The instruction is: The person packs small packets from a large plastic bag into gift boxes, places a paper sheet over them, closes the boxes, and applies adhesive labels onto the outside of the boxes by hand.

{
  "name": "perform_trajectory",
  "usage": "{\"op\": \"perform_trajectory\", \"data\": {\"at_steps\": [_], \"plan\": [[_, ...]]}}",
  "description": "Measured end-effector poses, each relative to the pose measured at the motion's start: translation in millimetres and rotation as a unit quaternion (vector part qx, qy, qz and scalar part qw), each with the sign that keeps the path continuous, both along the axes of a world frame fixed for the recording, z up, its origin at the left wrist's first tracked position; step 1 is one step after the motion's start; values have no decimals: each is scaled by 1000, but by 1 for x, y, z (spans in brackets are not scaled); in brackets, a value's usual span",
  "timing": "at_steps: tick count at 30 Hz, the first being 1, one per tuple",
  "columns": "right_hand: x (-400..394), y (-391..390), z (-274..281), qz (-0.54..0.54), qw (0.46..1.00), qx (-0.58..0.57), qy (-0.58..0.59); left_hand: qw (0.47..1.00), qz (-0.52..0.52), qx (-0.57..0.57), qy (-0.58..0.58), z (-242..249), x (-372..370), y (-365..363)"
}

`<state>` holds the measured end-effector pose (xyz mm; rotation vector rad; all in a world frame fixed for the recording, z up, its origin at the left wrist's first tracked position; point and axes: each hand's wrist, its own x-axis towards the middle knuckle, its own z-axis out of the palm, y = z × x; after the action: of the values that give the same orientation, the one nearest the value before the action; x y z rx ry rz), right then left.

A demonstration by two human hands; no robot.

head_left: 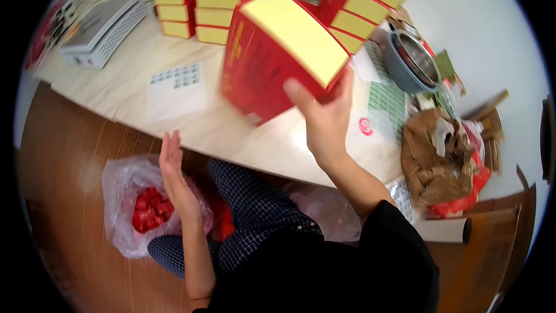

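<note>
My right hand (327, 122) grips a large red box (260, 72) with a pale yellow side, thumb on the red face and fingers behind its right edge. The box is tilted and raised over the front part of the table, slightly blurred. My left hand (176, 174) is apart from it, in front of the table edge, fingers stretched out and holding nothing. A sheet of small green stickers (176, 87) lies on the table left of the box.
Stacks of red boxes (211, 16) stand at the back of the pale table (231, 145). A grey device (104, 29) is at the left. Nested bowls (411, 61), green-marked sheets (387, 101) and a brown bag (434, 156) are at the right. A plastic bag of red pieces (124, 197) sits below.
</note>
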<state>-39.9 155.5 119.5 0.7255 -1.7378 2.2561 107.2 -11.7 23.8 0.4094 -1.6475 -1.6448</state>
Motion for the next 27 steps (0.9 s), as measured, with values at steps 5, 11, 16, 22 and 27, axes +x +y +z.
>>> {"op": "perform_trajectory", "data": {"at_steps": [5,11,16,22,27], "plan": [[-38,5,-37,104,949,-62,-290,954,5,-283,-96,-13,-10,26],[-110,51,-140,-182,945,232,-141,892,-4,-409,-193,-24,-19,26],[-247,174,-161,-459,783,414,64,918,-13,-359,-168,-30,-22,30],[-313,271,-163,-537,625,552,-127,912,5,-373,-169,-37,-24,30],[-334,281,-180,-509,582,616,-146,903,37,-395,-163,-45,-30,31]]}}
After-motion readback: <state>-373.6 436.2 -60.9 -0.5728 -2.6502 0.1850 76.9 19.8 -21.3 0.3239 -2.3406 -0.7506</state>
